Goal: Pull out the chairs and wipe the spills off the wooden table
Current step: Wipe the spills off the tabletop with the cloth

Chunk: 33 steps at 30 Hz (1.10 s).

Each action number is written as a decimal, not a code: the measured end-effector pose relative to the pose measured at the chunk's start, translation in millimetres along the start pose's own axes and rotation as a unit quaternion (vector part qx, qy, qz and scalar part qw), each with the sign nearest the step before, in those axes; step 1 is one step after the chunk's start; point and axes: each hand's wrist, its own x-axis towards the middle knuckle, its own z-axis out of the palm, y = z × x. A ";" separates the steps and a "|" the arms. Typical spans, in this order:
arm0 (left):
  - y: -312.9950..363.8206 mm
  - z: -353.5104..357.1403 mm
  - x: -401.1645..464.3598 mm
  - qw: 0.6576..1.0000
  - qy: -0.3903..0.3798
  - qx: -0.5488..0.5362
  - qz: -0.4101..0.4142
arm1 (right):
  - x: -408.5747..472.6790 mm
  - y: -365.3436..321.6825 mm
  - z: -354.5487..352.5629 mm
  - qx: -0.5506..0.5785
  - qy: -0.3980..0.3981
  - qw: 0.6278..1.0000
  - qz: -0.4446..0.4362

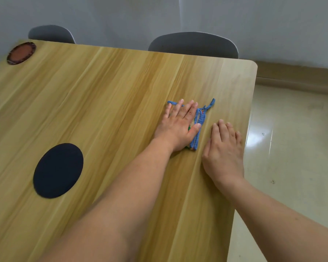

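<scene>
Nearest: light wood-grain laminate table, rounded corner at far right. Two grey curved-back chairs tucked at far edge. Dark navy flat oval mat near left; smaller brown round coaster at far left corner. Left hand flat, fingers straight, pressing folded blue-edged woven cloth near right edge. Right hand flat on bare wood just beside, fingers straight, holding nothing.
</scene>
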 end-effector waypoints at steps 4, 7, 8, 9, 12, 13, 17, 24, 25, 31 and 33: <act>0.5 4.9 -31.6 1.000 -0.003 -0.008 0.004 | -0.4 -1.9 -3.8 -0.003 -0.013 1.000 -0.001; 1.6 14.1 -72.4 1.000 -0.017 -0.007 0.000 | 0.3 -2.4 -5.2 -0.002 -0.019 1.000 -0.003; 1.7 16.7 -86.7 1.000 -0.021 -0.007 -0.003 | -0.7 -3.0 -5.8 0.002 -0.023 1.000 -0.002; 2.4 19.1 -98.2 1.000 -0.023 -0.005 -0.004 | -0.4 -3.0 -6.9 0.004 -0.025 1.000 0.001; 5.0 27.1 -136.6 0.999 -0.033 -0.003 -0.001 | -1.1 -2.9 -8.0 0.011 -0.029 1.000 0.001; 5.6 31.1 -150.9 0.999 -0.034 -0.004 0.000 | -1.0 -2.8 -8.7 0.012 -0.030 0.999 0.001; 4.7 46.4 -205.5 1.000 -0.025 0.004 0.005 | -0.5 -2.3 -10.8 0.018 -0.037 0.999 0.000; 5.6 43.5 -215.2 0.998 -0.055 0.005 -0.006 | -2.5 -3.2 -8.8 0.014 -0.030 0.999 -0.001; 5.9 42.8 -215.8 0.998 -0.060 0.006 -0.008 | -3.8 -2.4 -9.1 0.014 -0.034 0.999 0.001; 6.7 39.8 -215.5 0.998 -0.063 0.015 -0.014 | -38.6 -4.7 -17.4 0.020 -0.057 0.998 -0.021; 7.0 38.7 -215.8 0.998 -0.065 0.017 -0.012 | -74.6 -10.3 -21.8 0.024 -0.053 0.998 -0.022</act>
